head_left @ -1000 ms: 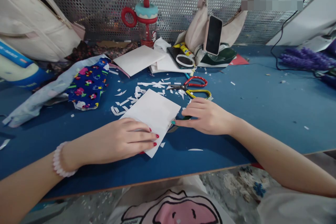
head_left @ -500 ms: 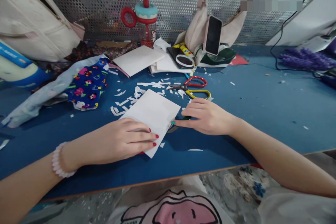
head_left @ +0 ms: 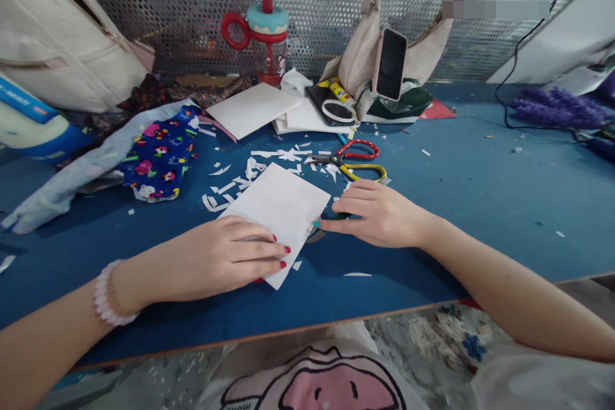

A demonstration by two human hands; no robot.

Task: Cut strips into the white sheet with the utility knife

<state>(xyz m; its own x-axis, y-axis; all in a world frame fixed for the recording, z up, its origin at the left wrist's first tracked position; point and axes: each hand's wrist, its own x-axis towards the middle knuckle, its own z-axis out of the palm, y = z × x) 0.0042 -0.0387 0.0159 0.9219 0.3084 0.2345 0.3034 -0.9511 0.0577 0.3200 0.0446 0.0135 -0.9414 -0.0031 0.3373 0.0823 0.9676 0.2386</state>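
- White paper sheet (head_left: 283, 202): flat on blue table (head_left: 480, 192), near front edge, centre, turned at an angle.
- Left hand (head_left: 225, 256): palm down on sheet's near corner, fingers (head_left: 259, 250) stretched flat & together, pressing, not gripping.
- Right hand (head_left: 379, 211): at sheet's right edge, fingers reaching out low, tip of one touching the edge; dark green thing (head_left: 342, 215) under them, can't tell if it's held.
- Paper scraps (head_left: 250, 170): scattered just behind sheet.
- Red scissors (head_left: 353, 152) & yellow scissors (head_left: 368, 171): side by side behind right hand, apart from it.
- Patterned cloth (head_left: 161, 154): far left of sheet.
- Phone (head_left: 391, 64): propped upright at back.
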